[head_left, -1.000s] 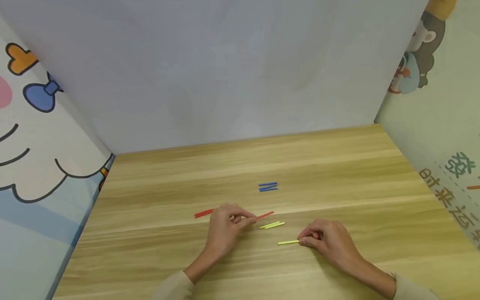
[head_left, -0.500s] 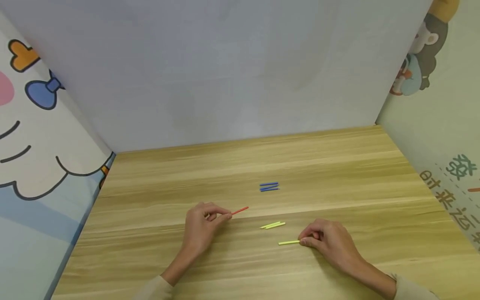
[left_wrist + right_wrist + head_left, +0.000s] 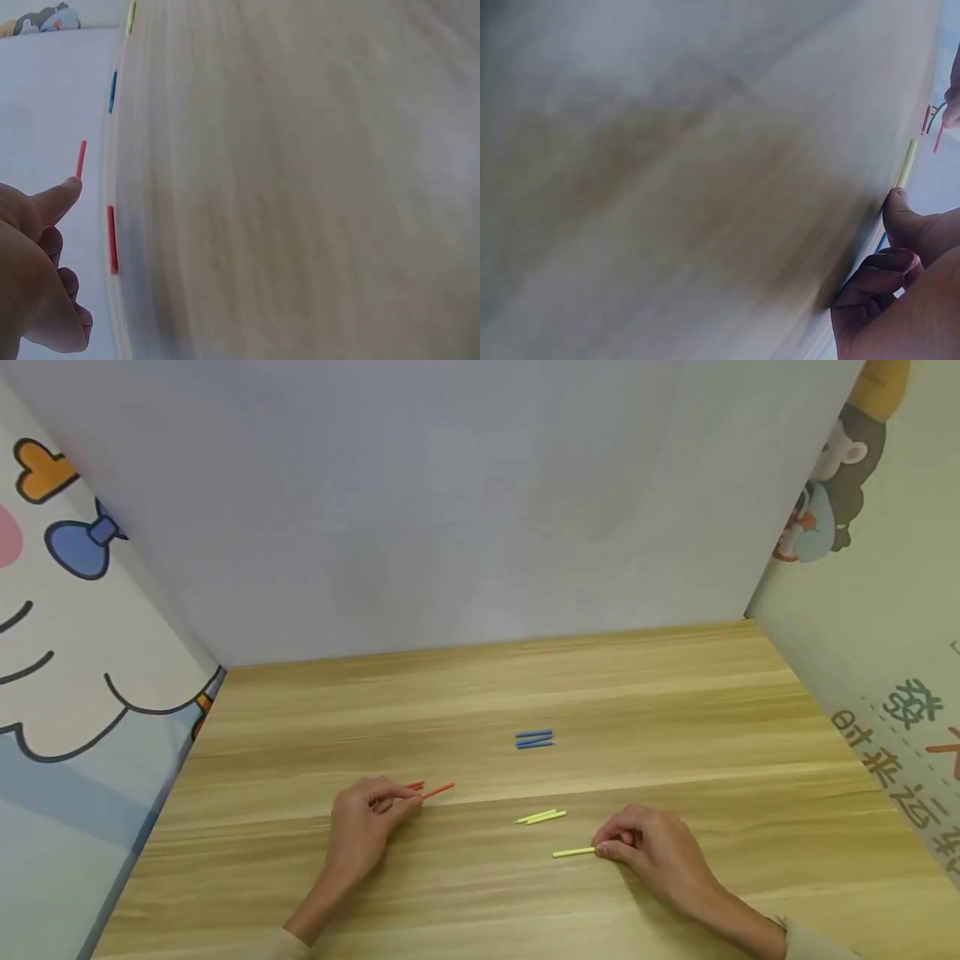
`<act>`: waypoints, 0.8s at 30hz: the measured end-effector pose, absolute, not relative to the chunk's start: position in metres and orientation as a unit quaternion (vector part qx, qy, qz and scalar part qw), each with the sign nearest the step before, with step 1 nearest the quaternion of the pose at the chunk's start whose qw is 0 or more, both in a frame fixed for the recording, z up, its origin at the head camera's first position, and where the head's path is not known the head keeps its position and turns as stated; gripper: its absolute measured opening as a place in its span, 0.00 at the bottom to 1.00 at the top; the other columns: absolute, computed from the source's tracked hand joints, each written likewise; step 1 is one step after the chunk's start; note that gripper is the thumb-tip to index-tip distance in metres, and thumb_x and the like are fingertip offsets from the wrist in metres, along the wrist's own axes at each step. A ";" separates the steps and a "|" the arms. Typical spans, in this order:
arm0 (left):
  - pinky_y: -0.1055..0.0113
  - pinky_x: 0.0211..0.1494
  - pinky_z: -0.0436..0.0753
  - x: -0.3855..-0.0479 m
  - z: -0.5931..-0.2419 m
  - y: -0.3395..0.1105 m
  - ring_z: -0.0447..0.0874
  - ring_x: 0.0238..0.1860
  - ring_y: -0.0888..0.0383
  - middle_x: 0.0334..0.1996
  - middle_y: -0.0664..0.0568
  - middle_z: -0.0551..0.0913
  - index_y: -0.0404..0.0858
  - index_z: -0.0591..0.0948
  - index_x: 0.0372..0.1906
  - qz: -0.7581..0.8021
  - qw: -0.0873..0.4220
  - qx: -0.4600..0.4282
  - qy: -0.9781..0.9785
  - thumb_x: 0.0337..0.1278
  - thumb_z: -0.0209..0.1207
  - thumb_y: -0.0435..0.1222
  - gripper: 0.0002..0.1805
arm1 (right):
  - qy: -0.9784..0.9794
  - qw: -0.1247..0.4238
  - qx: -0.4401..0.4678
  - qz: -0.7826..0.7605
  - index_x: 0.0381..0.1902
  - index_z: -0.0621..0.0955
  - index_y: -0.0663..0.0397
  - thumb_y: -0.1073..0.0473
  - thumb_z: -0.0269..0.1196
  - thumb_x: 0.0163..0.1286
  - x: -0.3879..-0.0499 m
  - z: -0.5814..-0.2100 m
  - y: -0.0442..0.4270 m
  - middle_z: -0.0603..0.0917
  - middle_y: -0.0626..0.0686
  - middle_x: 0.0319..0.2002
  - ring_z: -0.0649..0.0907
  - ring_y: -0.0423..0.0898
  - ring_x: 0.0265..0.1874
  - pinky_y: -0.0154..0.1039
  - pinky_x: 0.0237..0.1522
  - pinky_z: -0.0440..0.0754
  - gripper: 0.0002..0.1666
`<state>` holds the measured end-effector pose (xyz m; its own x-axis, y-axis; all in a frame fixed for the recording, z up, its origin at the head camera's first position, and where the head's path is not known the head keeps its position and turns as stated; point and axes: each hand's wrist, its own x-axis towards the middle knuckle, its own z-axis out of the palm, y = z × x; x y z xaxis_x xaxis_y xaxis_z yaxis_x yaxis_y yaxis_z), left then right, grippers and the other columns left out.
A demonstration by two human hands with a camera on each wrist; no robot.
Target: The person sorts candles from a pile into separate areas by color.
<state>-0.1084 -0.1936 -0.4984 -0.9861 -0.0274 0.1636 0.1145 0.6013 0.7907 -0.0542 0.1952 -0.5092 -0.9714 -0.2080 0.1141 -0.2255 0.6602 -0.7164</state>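
My left hand (image 3: 362, 827) pinches the end of a thin red stick (image 3: 439, 791) between thumb and fingers. In the left wrist view that red stick (image 3: 82, 157) stands clear of the tabletop. Just beyond the fingertips lie other red sticks (image 3: 416, 786), partly hidden by the hand. To the right, my right hand (image 3: 660, 858) pinches one end of a yellow stick (image 3: 573, 852), which points left, low over or on the table. More yellow sticks (image 3: 542, 817) lie close together between the hands. Farther back are blue sticks (image 3: 534, 740), side by side.
The wood-grain table (image 3: 660, 693) meets a plain pale wall (image 3: 465, 510) at the back. Printed cartoon panels flank it, one on the left (image 3: 75, 693) and one on the right (image 3: 885, 635).
My left hand has moved left with the red stick, back toward the red sticks lying there. My right hand has hardly moved and keeps its yellow stick.
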 end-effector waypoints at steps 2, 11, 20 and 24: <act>0.68 0.36 0.67 -0.108 -0.501 -0.201 0.67 0.29 0.58 0.20 0.56 0.69 0.48 0.93 0.31 -0.442 0.084 -0.020 -0.893 0.51 0.79 0.36 0.05 | -0.912 0.012 0.119 0.392 0.29 0.91 0.35 0.55 0.78 0.60 -0.054 -0.509 0.195 0.77 0.35 0.25 0.71 0.32 0.23 0.31 0.26 0.70 0.06; 0.66 0.39 0.65 -0.111 -0.501 -0.226 0.63 0.28 0.60 0.17 0.58 0.63 0.50 0.93 0.32 -0.400 0.099 -0.049 -0.910 0.53 0.78 0.36 0.04 | -0.915 0.001 0.103 0.391 0.29 0.90 0.35 0.56 0.77 0.61 -0.055 -0.505 0.195 0.80 0.35 0.27 0.72 0.34 0.24 0.32 0.28 0.72 0.07; 0.65 0.39 0.68 -0.114 -0.502 -0.235 0.67 0.29 0.58 0.18 0.58 0.69 0.45 0.93 0.32 -0.371 0.085 -0.041 -0.924 0.53 0.78 0.34 0.04 | -0.912 0.002 0.100 0.398 0.29 0.90 0.36 0.58 0.78 0.60 -0.058 -0.504 0.197 0.80 0.36 0.26 0.72 0.34 0.24 0.32 0.28 0.72 0.08; 0.65 0.38 0.68 -0.114 -0.502 -0.236 0.66 0.28 0.58 0.18 0.57 0.70 0.45 0.93 0.31 -0.365 0.091 -0.033 -0.926 0.52 0.79 0.34 0.04 | -0.911 0.002 0.101 0.400 0.29 0.90 0.37 0.58 0.77 0.61 -0.059 -0.504 0.197 0.79 0.37 0.26 0.72 0.34 0.24 0.32 0.27 0.72 0.07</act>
